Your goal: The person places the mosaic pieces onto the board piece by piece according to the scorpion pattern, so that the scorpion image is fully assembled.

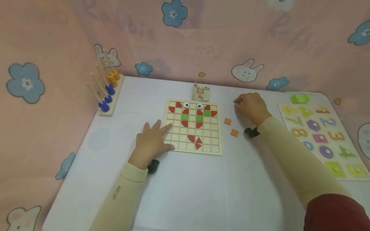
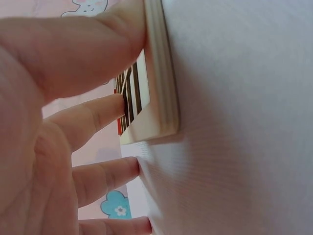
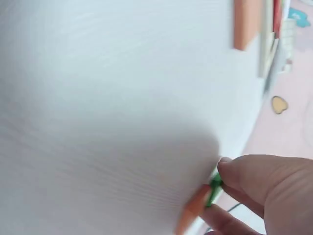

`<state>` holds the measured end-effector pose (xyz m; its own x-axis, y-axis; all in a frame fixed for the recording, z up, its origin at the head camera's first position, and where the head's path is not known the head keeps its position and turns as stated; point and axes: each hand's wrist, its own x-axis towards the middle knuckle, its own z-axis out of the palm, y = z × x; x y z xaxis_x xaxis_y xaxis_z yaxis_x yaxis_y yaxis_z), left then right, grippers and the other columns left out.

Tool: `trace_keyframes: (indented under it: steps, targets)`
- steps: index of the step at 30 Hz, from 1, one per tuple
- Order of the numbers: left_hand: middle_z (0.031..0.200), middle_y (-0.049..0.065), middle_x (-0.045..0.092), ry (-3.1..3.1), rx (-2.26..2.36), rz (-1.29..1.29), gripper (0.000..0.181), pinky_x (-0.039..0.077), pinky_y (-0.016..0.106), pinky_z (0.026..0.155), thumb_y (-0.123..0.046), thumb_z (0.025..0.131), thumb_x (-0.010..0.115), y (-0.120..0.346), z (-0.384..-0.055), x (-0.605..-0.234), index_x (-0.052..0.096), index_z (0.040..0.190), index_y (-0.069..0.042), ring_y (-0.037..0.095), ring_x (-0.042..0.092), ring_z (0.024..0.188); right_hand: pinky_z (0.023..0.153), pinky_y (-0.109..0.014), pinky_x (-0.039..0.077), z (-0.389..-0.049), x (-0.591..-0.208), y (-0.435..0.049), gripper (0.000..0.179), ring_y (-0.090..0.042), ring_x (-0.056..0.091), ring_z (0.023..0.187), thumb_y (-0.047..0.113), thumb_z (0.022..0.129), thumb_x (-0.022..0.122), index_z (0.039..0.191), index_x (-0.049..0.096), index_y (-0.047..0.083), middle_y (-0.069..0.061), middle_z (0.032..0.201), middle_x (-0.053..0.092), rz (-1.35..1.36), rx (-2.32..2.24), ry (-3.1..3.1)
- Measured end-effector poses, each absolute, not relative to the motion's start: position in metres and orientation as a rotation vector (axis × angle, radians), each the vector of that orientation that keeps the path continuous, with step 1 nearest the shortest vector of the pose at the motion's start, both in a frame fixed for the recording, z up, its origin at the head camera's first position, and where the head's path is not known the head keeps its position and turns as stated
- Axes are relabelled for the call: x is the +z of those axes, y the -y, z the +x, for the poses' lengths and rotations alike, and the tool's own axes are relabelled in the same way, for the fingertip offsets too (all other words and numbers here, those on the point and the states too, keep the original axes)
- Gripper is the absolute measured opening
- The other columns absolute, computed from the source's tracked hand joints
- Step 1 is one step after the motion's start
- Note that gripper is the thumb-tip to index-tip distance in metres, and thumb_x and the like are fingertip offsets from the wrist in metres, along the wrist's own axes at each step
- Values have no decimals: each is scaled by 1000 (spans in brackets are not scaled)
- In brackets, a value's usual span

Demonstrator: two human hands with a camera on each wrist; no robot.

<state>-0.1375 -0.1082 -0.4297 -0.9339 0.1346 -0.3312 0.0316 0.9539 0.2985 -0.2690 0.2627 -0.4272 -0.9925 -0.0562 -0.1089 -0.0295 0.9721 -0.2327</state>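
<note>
My right hand (image 1: 251, 107) pinches a small green tile (image 3: 215, 182) between thumb and fingers, to the right of the wooden grid board (image 1: 214, 149). An orange tile (image 3: 194, 208) appears just beside the green one in the right wrist view. My left hand (image 1: 151, 141) is spread at the board's left edge, its thumb (image 2: 98, 54) and a finger on the board, other fingers on the table. On the board are red quarter-round pieces (image 1: 191, 138), red triangles (image 1: 198, 140), green squares (image 1: 199, 118) and two eye pieces (image 1: 200, 106).
Two orange tiles (image 1: 234, 132) lie right of the board. A folded pattern card (image 1: 200, 93) stands behind it. At the left is a peg stand (image 1: 114, 102) with blue and orange beads; at the right, a number puzzle board (image 1: 315, 149) and a light green block (image 1: 300, 98).
</note>
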Motion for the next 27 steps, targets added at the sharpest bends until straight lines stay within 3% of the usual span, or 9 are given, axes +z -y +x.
trace_keyframes:
  steps: [11,18,23,27]
  targets:
    - [173,15,27,-2758,402,131,93,40,73,104,-49,83,89,108,-138,-430,44,163,-33,53,20,154,101,-56,48,-273,-429,-254,21,-43,60,112,9,101,67,117,76,-2,-24,120,73,-165,-314,-3067]
    - [173,15,28,-2763,404,132,93,41,72,103,-49,83,89,111,-138,-429,44,163,-33,52,21,154,110,-50,44,-264,-409,-172,21,-35,57,122,17,99,73,116,81,6,-14,123,75,-435,-452,-2976]
    - [173,13,27,-2752,378,136,93,41,71,104,-53,85,87,112,-140,-431,42,164,-35,52,20,154,102,-43,51,-257,-412,-113,18,-27,67,110,18,100,74,112,84,10,-5,116,79,-774,-392,-2953]
    - [173,12,27,-2746,366,140,92,41,70,105,-55,85,86,112,-141,-434,42,164,-37,52,21,154,92,-37,51,-256,-420,-90,16,-24,66,95,17,100,75,111,85,13,-2,113,80,-966,-291,-2971]
